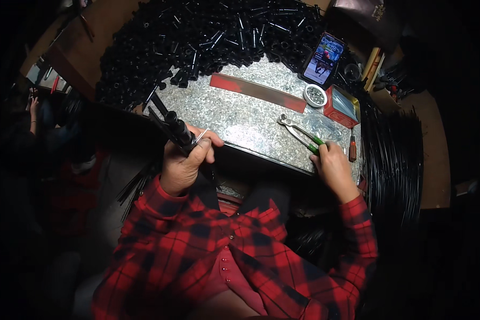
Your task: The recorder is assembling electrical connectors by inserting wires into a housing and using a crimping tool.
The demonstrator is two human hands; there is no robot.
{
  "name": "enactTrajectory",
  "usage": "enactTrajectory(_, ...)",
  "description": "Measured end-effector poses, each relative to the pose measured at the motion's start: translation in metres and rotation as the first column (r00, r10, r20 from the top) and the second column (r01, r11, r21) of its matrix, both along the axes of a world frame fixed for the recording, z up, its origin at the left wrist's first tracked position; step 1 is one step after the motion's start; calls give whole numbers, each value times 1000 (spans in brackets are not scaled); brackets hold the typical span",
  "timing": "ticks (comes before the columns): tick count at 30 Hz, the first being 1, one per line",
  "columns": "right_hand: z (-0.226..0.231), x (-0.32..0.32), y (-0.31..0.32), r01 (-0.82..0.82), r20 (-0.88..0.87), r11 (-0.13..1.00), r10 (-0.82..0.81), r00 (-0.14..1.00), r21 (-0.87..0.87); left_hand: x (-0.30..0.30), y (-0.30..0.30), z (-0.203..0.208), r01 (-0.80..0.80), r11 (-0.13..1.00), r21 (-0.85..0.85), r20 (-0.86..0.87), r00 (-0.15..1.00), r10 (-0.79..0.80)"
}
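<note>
My left hand (184,162), closed, grips a black tubular part (178,129) with slim dark rods, perhaps an umbrella frame, at the table's near left edge. A thin pale wire or pin (201,135) sticks out by its thumb and fingers; its far end is hidden. On the right, my right hand (333,166) has its fingers round the green handles of steel pincers (296,129). The pincers' jaws point to the far left, over the speckled tabletop (240,125). Beside that hand lies a screwdriver (352,149) with a reddish-brown handle.
A heap of black tubular parts (208,42) fills the table's far side. A red-brown flat bar (257,93), white bowl of small metal pieces (316,96), red tin box (341,106) and phone (322,58) lie nearer. Thin black rods (392,160) hang at right. Another person's hand (33,109) shows far left.
</note>
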State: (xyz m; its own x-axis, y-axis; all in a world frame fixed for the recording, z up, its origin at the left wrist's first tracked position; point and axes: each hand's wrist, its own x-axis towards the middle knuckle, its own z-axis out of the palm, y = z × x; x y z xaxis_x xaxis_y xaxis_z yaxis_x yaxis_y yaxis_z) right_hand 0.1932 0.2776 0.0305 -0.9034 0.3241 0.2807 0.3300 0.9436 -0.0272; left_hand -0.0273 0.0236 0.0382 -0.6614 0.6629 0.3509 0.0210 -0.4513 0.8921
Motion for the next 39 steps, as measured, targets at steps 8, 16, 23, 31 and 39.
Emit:
enactTrajectory(8,-14,-1,-2,-17,18,996,15,1000,86,-7,-1,-4,31,996,-78,-106,994,-39)
enactTrajectory(16,18,-16,-48,-83,-357,854,-125,926,-514,-11,-4,-8,218,963,-159,59,976,-211)
enactTrajectory(23,55,-30,-73,-210,-280,958,151,948,-195,-20,8,-23,112,984,-137,-256,956,-144)
enactTrajectory(31,53,-48,-81,2,-281,833,184,942,553,-16,9,-16,204,969,-139,-55,975,-214)
enactTrajectory(39,51,-51,-89,-90,-204,899,194,960,430,-12,16,-17,-99,994,-52,-374,925,73)
